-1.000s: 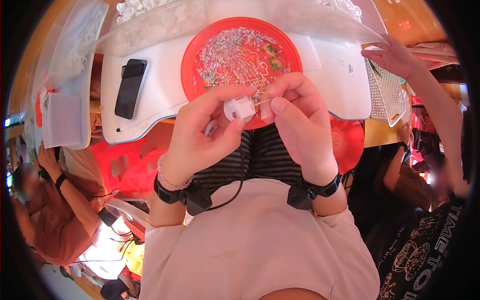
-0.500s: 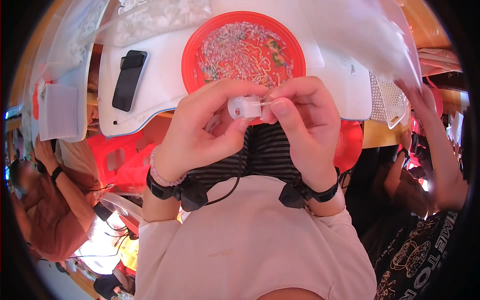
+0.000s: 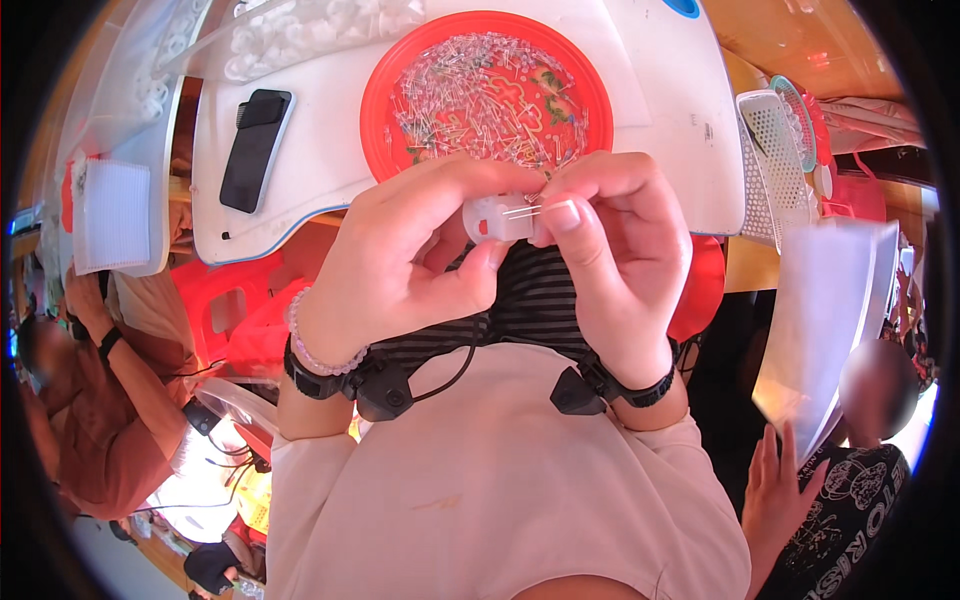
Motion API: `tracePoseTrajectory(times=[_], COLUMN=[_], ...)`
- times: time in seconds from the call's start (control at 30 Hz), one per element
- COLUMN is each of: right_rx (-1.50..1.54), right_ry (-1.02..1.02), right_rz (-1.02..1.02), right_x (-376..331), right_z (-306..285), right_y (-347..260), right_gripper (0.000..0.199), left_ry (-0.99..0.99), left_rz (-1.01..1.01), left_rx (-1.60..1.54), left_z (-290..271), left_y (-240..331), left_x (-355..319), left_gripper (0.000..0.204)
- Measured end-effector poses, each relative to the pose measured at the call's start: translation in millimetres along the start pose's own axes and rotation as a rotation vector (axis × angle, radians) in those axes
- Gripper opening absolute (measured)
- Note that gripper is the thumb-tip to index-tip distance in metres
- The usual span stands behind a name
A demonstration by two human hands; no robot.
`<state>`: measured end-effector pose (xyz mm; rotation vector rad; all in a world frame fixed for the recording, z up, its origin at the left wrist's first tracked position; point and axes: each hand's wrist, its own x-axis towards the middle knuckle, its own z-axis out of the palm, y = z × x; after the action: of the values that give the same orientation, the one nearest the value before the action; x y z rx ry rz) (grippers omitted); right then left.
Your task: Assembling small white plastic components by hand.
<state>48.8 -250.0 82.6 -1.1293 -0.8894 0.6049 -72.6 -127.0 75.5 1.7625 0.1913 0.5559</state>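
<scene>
In front of my body, my left hand (image 3: pixel 415 240) pinches a small white plastic housing (image 3: pixel 484 221), round at one end and blocky at the other, with a red spot in it. My right hand (image 3: pixel 625 250) is closed, thumb against fingers, on an LED whose two thin metal legs (image 3: pixel 521 211) point left across the housing. Fingers hide the LED's head, and I cannot tell if the legs enter the housing. Just beyond both hands lies a red plate (image 3: pixel 375 125) heaped with loose clear LEDs (image 3: pixel 450 85).
A phone (image 3: pixel 256 152) rests left on the white table (image 3: pixel 680 150). Behind it sits a clear bin of white parts (image 3: pixel 300 40). White perforated baskets (image 3: pixel 775 150) stand at the right edge. Another person's hand (image 3: pixel 785 480) is near a translucent sheet (image 3: pixel 825 310); a co-worker (image 3: pixel 120 430) sits left.
The translucent sheet at the right has swung from over the table down to the right side, beside the other person. My hands keep their grip, with the housing slightly turned.
</scene>
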Motion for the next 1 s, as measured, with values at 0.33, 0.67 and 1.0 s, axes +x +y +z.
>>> tracePoseTrajectory(times=[0.33, 0.67, 1.0], right_rx=[-0.085, -0.331, -0.415], right_ry=[0.057, 0.039, 0.066], right_rz=[-0.040, -0.231, -0.261], right_x=[-1.1, 1.4, -2.4], right_z=[3.6, 4.3, 6.8], right_y=[-0.1, -1.5, -2.4], right_gripper=[0.011, 0.014, 0.015], left_ry=[-0.003, 0.011, -0.144], left_rz=[0.014, 0.041, -0.170], left_rx=[0.038, 0.137, 0.158], left_z=[1.1, 1.0, -7.3], left_y=[-0.2, 0.7, 19.9], left_x=[-2.6, -3.1, -3.8], left_gripper=[0.038, 0.041, 0.042])
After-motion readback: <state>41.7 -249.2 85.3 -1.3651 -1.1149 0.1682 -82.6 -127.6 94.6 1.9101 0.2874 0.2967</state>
